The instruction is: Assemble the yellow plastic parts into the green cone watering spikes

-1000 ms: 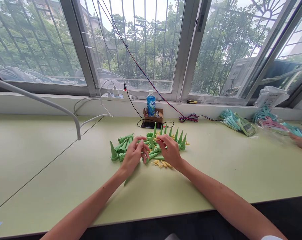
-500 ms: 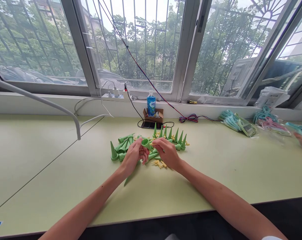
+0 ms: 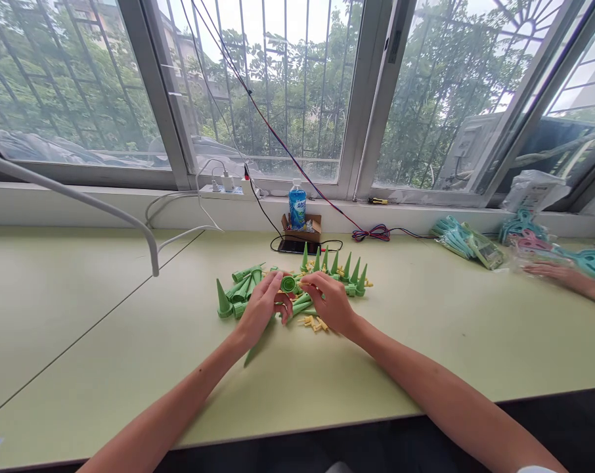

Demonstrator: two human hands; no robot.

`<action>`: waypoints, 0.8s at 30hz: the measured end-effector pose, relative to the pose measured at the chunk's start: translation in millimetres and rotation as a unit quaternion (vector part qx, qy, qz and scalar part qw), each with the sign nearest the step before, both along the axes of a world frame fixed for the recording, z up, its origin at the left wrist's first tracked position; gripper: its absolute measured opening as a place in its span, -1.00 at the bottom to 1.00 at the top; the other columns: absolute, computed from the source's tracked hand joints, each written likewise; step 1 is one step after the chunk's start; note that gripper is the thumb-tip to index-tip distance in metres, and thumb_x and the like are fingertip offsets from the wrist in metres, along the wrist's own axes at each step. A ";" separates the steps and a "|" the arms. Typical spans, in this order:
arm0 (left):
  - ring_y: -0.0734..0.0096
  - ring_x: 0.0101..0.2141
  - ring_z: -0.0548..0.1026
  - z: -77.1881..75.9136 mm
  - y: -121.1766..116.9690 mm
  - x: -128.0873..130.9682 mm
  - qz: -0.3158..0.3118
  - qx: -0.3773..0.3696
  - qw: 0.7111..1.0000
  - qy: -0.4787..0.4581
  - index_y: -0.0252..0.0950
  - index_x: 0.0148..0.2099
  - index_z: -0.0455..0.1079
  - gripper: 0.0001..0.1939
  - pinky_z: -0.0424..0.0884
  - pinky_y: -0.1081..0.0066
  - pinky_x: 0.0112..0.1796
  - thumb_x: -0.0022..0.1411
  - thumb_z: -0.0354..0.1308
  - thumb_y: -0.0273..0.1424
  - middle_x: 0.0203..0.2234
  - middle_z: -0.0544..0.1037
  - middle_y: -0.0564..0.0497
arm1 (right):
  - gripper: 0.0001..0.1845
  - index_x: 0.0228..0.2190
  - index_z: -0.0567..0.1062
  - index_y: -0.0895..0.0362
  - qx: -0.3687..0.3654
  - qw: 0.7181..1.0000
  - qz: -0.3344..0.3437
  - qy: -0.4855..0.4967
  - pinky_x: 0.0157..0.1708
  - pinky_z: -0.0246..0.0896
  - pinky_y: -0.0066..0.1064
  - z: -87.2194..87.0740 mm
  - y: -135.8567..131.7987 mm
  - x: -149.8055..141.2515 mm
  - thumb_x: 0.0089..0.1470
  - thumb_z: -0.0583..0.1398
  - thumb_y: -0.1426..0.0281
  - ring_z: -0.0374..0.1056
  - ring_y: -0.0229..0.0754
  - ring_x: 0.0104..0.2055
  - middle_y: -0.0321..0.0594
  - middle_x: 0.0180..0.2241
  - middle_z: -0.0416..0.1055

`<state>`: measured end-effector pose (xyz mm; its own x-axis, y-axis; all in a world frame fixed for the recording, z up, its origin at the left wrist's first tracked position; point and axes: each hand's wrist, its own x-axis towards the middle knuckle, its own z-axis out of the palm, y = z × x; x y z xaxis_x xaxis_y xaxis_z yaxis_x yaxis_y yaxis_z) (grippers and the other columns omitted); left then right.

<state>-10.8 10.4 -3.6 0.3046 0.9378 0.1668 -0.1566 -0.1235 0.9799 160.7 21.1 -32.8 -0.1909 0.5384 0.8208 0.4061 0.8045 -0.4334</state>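
Barred windows (image 3: 268,85) back the pale green counter (image 3: 130,368) where I'm working. My left hand (image 3: 265,305) is closed around a green cone (image 3: 288,284), its open end facing me. Beside that rim, my right hand (image 3: 330,299) pinches a small yellow piece (image 3: 303,283) between narrowed fingertips. Beyond the right hand I see upright cones (image 3: 347,266); loose yellow pieces (image 3: 314,323) lie just below it. Well off to its right rests another person's hand (image 3: 556,270).

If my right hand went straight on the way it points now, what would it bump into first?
Probably the green cone in your left hand, just off your right hand's fingertips, though depth is hard to judge here.
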 end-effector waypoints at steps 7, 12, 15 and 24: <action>0.47 -0.58 0.44 3.0 -4.4 0.2 0.004 0.025 0.999 0.023 -0.18 0.07 0.21 -0.64 0.35 0.50 -0.68 0.28 0.05 -0.16 -0.43 0.33 0.11 | -0.84 -0.30 0.46 0.11 -0.009 1.000 -0.003 0.002 -0.37 0.25 -0.47 -0.5 -0.4 0.4 0.28 0.08 0.41 0.33 -0.25 -0.35 -0.20 -0.34 0.45; 0.54 -0.57 0.46 3.2 -5.6 1.0 0.015 0.056 0.997 0.043 -0.15 0.07 0.18 -0.67 0.36 0.52 -0.68 0.29 0.02 -0.23 -0.27 0.32 0.07 | -0.83 -0.31 0.46 0.10 -0.005 1.000 -0.009 -0.006 -0.38 0.24 -0.48 -0.5 -0.4 0.2 0.28 0.08 0.41 0.33 -0.25 -0.35 -0.21 -0.35 0.44; 0.59 -0.59 0.44 -0.4 -3.7 0.1 0.022 0.079 0.995 0.051 -0.13 0.08 0.16 -0.67 0.36 0.51 -0.68 0.29 0.02 -0.28 -0.14 0.35 0.03 | -0.84 -0.30 0.46 0.11 -0.003 1.000 -0.011 -0.008 -0.38 0.24 -0.48 -0.6 0.4 0.6 0.28 0.08 0.43 0.33 -0.25 -0.35 -0.20 -0.35 0.44; 0.72 -0.66 0.36 -7.0 -0.9 -1.1 0.058 0.141 0.985 0.085 -0.10 0.11 0.12 -0.62 0.29 0.59 -0.70 0.27 0.08 -0.32 -0.02 0.41 -0.01 | -0.85 -0.29 0.45 0.11 -0.003 1.000 -0.016 -0.019 -0.40 0.22 -0.49 -0.5 -0.2 1.6 0.27 0.08 0.45 0.32 -0.25 -0.35 -0.20 -0.34 0.44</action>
<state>-11.9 9.5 -10.6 0.2445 0.8915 0.3813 0.0379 -0.4017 0.9150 162.3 20.8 -33.3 -0.2055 0.5488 0.8103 0.4475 0.7891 -0.4209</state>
